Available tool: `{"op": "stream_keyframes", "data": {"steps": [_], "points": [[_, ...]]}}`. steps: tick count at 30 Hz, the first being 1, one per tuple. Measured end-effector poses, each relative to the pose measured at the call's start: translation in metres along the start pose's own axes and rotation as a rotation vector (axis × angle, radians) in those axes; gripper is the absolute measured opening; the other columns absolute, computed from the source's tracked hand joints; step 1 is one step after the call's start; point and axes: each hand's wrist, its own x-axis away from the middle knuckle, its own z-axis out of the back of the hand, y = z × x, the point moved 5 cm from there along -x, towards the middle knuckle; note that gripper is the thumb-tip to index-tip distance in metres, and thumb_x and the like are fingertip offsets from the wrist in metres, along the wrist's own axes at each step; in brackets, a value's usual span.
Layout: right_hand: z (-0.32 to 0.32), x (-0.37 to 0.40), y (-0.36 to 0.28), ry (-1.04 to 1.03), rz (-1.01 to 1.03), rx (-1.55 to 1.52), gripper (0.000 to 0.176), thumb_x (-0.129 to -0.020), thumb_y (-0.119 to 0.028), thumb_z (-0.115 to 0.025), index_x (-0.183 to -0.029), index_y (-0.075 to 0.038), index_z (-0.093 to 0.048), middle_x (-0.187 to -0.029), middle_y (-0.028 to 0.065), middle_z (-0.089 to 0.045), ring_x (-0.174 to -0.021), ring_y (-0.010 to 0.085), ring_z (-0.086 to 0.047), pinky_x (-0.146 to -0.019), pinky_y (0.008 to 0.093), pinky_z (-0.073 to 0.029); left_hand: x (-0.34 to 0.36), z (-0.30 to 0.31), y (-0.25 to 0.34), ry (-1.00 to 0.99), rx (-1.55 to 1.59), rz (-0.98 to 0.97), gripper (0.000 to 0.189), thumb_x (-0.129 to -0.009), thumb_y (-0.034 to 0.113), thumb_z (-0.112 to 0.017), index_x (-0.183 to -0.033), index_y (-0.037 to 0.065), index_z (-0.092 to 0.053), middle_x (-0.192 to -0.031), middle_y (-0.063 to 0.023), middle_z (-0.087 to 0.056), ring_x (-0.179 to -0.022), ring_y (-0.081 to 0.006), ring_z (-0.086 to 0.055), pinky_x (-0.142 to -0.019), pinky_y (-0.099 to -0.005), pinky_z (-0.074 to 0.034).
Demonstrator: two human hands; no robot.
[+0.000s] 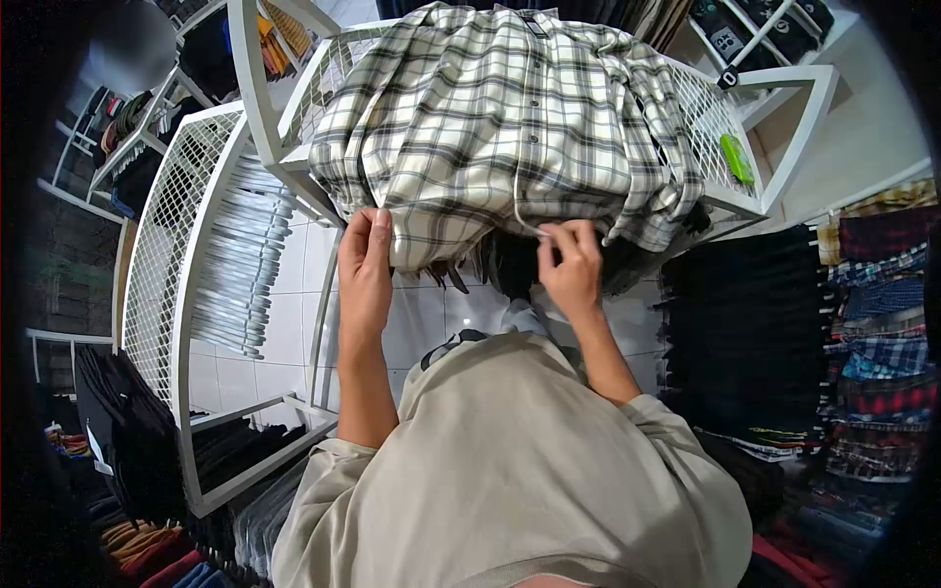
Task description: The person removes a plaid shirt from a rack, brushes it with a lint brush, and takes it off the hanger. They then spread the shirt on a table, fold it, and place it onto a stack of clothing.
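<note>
A cream and dark plaid shirt (500,118) lies spread over a white mesh rack top, its collar at the far side and its hem hanging over the near edge. My left hand (367,269) pinches the hem at the shirt's left part, thumb and fingers together. Farther right, my right hand (571,265) has its fingers closed on the hem near the button placket. Part of the shirt's right side droops past the rack's edge. Dark garments hang below it, partly hidden.
A bright green object (736,160) lies on the mesh (711,122) at right. White hangers (240,260) line up beside another mesh rack (176,196) at left. Black clothes (740,338) and folded plaid shirts (887,333) are at right. A blurred round patch shows at upper left.
</note>
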Motion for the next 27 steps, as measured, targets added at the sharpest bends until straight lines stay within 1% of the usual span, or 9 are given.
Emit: {"op": "stream_keyframes", "data": {"steps": [4,9,12,15,16,19,20,23,27], "points": [[0.051,-0.036,-0.01,0.221,-0.013,-0.02,0.013,-0.091,-0.003,-0.061,-0.103,0.001,-0.061,-0.097,0.0155,-0.064,-0.084,0.0343,-0.064,-0.075,0.042,-0.051,-0.02,-0.002,0.021,0.183,-0.331,-0.191,0.03,-0.108,0.024,-0.047,-0.093,-0.001,-0.055,-0.077,0.0005,-0.047,-0.07,-0.0078,-0.038,-0.064,-0.0254,-0.036],[0.077,-0.101,0.007,0.269,-0.282,-0.468,0.019,-0.101,-0.012,-0.06,-0.115,0.0,-0.058,-0.101,0.0066,-0.066,-0.078,0.0107,-0.058,-0.069,0.0276,-0.047,-0.095,-0.024,0.039,0.334,-0.276,-0.424,0.032,-0.108,0.027,-0.046,-0.092,0.001,-0.054,-0.071,-0.0017,-0.051,-0.066,-0.0089,-0.041,-0.058,-0.0282,-0.037],[0.092,-0.157,0.008,0.489,0.089,-0.123,0.024,-0.104,-0.017,-0.053,-0.123,-0.003,-0.057,-0.106,0.0083,-0.066,-0.085,0.0161,-0.063,-0.075,0.0272,-0.049,-0.141,-0.045,0.06,0.025,-0.258,-0.329,0.032,-0.105,0.033,-0.054,-0.098,0.002,-0.055,-0.08,-0.0086,-0.062,-0.066,-0.0119,-0.054,-0.06,-0.0269,-0.044],[0.108,-0.214,0.007,0.369,0.123,-0.111,0.024,-0.105,-0.021,-0.052,-0.124,-0.007,-0.058,-0.102,0.011,-0.07,-0.089,0.0184,-0.069,-0.075,0.0291,-0.053,-0.161,-0.061,0.091,-0.414,-0.703,-0.558,0.08,-0.069,0.059,-0.086,-0.117,0.001,-0.059,-0.113,-0.0223,-0.068,-0.104,-0.0305,-0.069,-0.093,-0.0388,-0.057],[0.11,-0.229,0.003,0.222,0.15,-0.119,0.029,-0.103,-0.026,-0.057,-0.127,-0.01,-0.056,-0.101,0.0138,-0.072,-0.087,0.02,-0.071,-0.072,0.0314,-0.057,-0.171,-0.067,0.095,-0.559,-0.868,-0.63,0.105,-0.051,0.058,-0.095,-0.129,-0.002,-0.056,-0.123,-0.0235,-0.065,-0.106,-0.0351,-0.068,-0.097,-0.044,-0.055],[0.109,-0.242,-0.021,-0.283,0.149,0.173,0.085,-0.063,-0.054,-0.09,-0.131,-0.016,-0.056,-0.137,0.0135,-0.06,-0.12,0.0356,-0.061,-0.106,0.0522,-0.047,-0.204,-0.061,0.105,-0.558,-1.163,-0.599,0.072,-0.058,0.022,-0.089,-0.121,-0.004,-0.065,-0.112,-0.0274,-0.069,-0.102,-0.0377,-0.069,-0.095,-0.0425,-0.054],[0.102,-0.243,-0.024,-0.456,0.064,0.318,0.102,-0.048,-0.06,-0.093,-0.132,-0.019,-0.054,-0.14,0.0139,-0.058,-0.127,0.04,-0.056,-0.112,0.0544,-0.042,-0.218,-0.059,0.108,-0.463,-1.167,-0.531,0.052,-0.062,0.007,-0.075,-0.113,-0.002,-0.069,-0.101,-0.0258,-0.072,-0.098,-0.0373,-0.07,-0.09,-0.0443,-0.055],[0.08,-0.268,-0.001,-0.608,-0.041,0.332,0.062,-0.066,-0.025,-0.082,-0.122,-0.015,-0.057,-0.116,0.0191,-0.069,-0.109,0.0375,-0.066,-0.096,0.0505,-0.051,-0.245,-0.059,0.12,-0.195,-1.275,-0.654,0.043,-0.069,0.007,-0.066,-0.111,0.001,-0.07,-0.099,-0.0236,-0.073,-0.092,-0.0372,-0.072,-0.08,-0.0451,-0.057],[0.065,-0.328,0.014,0.027,0.069,0.552,0.074,-0.074,-0.02,-0.083,-0.139,-0.012,-0.049,-0.138,0.0236,-0.052,-0.121,0.0356,-0.058,-0.102,0.0473,-0.049,-0.293,-0.088,0.11,0.209,-1.383,-0.73,0.061,-0.07,0.009,-0.075,-0.128,0.009,-0.056,-0.097,-0.0162,-0.066,-0.088,-0.0355,-0.067,-0.072,-0.0444,-0.054]]}}
